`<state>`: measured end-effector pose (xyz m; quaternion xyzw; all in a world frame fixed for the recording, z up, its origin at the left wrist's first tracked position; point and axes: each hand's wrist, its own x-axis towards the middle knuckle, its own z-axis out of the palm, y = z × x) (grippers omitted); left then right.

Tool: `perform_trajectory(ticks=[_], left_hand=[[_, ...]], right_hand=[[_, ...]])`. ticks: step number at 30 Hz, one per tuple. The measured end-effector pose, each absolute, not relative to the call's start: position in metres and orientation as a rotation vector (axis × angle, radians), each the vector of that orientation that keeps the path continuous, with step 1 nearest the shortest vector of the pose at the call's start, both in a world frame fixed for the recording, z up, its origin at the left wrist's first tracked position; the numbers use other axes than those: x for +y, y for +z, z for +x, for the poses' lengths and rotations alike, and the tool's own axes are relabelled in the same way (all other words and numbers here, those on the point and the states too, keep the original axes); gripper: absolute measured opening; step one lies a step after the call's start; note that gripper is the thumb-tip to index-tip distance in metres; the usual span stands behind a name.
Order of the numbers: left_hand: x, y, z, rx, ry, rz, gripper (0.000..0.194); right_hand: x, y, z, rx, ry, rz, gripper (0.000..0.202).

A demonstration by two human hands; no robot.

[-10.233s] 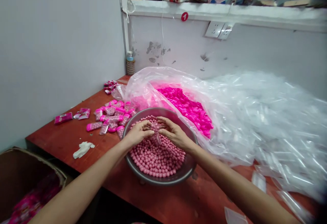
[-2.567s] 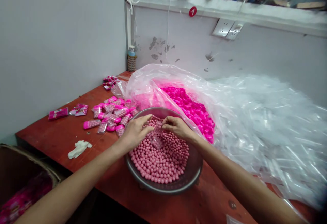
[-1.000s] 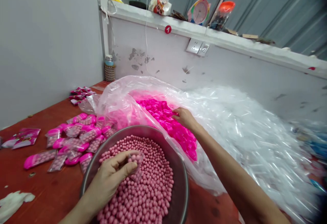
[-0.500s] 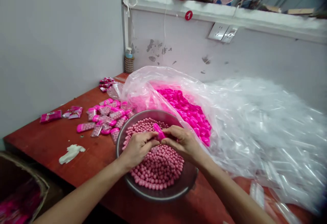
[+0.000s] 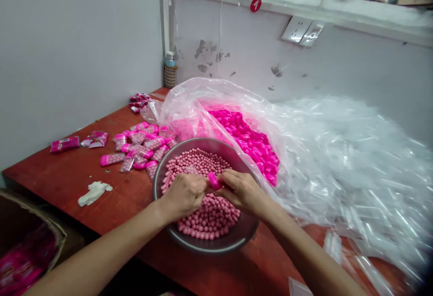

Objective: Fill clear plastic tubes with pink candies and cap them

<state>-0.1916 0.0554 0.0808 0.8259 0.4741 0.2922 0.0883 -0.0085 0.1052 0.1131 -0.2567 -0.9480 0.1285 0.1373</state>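
Over a dark round basin (image 5: 206,247) of pink beads (image 5: 203,224), my two hands meet. The fingers of my right hand (image 5: 240,192) are pinched on a bright pink plastic cap (image 5: 214,180). My left hand (image 5: 186,194) is closed beside the cap, around a clear container (image 5: 190,169) whose end shows above the knuckles; most of it is hidden by the fingers. Left of the basin lies a pile of bead-filled clear containers with pink caps (image 5: 138,145). Behind the basin, an open clear bag (image 5: 209,86) holds many loose pink caps (image 5: 250,140).
Clear plastic tubes (image 5: 352,161) heap up on the right of the red table (image 5: 77,170). Pink packets (image 5: 65,144) and a crumpled white scrap (image 5: 94,193) lie left. A box (image 5: 62,237) stands at lower left, a bottle (image 5: 170,70) at the back corner.
The view has tilted down slightly. The pink cap has turned between my fingers, and my left hand has turned and closed more, with the clear container's end now above its knuckles.
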Motion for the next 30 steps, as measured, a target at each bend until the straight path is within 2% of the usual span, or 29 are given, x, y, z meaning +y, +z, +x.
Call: perform_trajectory(ticks=[1, 4, 5, 6, 8, 11, 14, 19, 24, 30], left_hand=[[0.057, 0.083, -0.191, 1.423, 0.854, 2.412, 0.019], [0.059, 0.089, -0.19, 1.36, 0.846, 2.229, 0.023], [0.059, 0.09, -0.189, 1.312, 0.865, 2.159, 0.024], [0.06, 0.092, -0.189, 1.263, 0.892, 2.084, 0.024], [0.06, 0.093, -0.19, 1.203, 0.957, 1.926, 0.023], [0.061, 0.095, -0.193, 1.176, 1.029, 1.708, 0.021], [0.065, 0.094, -0.197, 1.13, 1.119, 1.485, 0.02], [0.069, 0.09, -0.197, 1.092, 1.209, 1.281, 0.018], [0.069, 0.089, -0.197, 1.068, 1.245, 1.216, 0.016], [0.068, 0.089, -0.195, 1.038, 1.264, 1.18, 0.014]], right_hand=[[0.108, 0.114, -0.009, -2.752, 0.36, -0.733, 0.015], [0.112, 0.129, -0.012, -2.816, 0.208, -0.63, 0.056], [0.113, 0.136, -0.014, -2.857, 0.142, -0.563, 0.064], [0.113, 0.143, -0.015, -2.904, 0.085, -0.493, 0.065], [0.114, 0.154, -0.017, -2.97, -0.002, -0.412, 0.055], [0.115, 0.154, -0.014, -2.904, -0.117, -0.535, 0.044], [0.113, 0.136, -0.013, -2.746, -0.166, -0.684, 0.052], [0.099, 0.102, -0.029, -2.549, -0.181, -0.927, 0.078], [0.099, 0.091, -0.044, -2.434, -0.223, -0.923, 0.063], [0.107, 0.086, -0.044, -2.368, -0.2, -0.765, 0.061]])
